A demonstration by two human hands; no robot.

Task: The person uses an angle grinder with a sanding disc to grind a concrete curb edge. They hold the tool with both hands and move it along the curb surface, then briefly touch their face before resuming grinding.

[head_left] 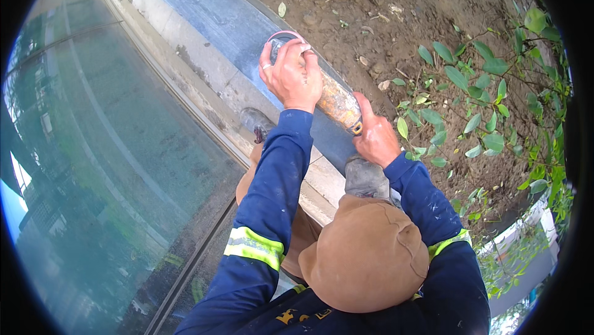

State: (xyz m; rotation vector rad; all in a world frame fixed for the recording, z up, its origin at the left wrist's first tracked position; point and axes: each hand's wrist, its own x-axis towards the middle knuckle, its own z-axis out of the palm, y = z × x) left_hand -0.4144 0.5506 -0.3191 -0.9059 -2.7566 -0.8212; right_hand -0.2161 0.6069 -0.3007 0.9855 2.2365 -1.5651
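Note:
An angle grinder (339,101) with a worn, dirty yellow body lies slantwise over a dark grey stone slab (213,16). My left hand (291,78) is closed over its head, a ring on one finger. Past those fingers shows the pinkish rim of the grinder's disc (286,33), which is down at the slab. My right hand (376,138) grips the rear end of the body, its thumb or a finger stretched along the side; the remaining fingers are partly hidden. Pale dust marks the slab near the disc.
To the left runs a large glass panel (124,137) with a metal frame, bordered by a pale stone ledge (210,56). Bare soil (383,13) and a leafy shrub (476,81) lie to the right. My bent knee (365,254) and boots (365,177) are close below the grinder.

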